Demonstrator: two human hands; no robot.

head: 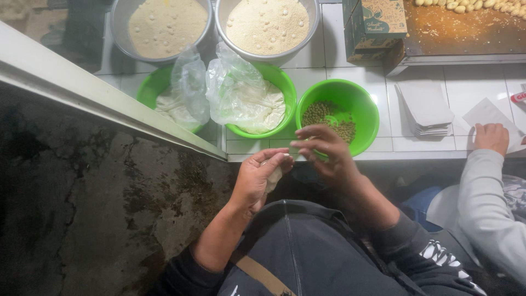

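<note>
Seated at a tiled ledge, we cup a pale lump of dough (pixel 273 176) in our half-curled left hand (pixel 257 181) while our right hand (pixel 324 155) pinches at its top with bent fingers. Just beyond stands a green bowl of small green beans (pixel 337 116), then two green bowls holding plastic bags (pixel 233 96), then two metal basins of crumbs (pixel 267 24). A co-worker's grey sleeve (pixel 485 208) rests at right.

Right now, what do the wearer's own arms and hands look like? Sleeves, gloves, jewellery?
Both bare: left hand and right hand have no gloves, and no rings or watch are visible. Dark sleeves are pushed up to about the elbows; the right sleeve carries a white printed marking.
</note>
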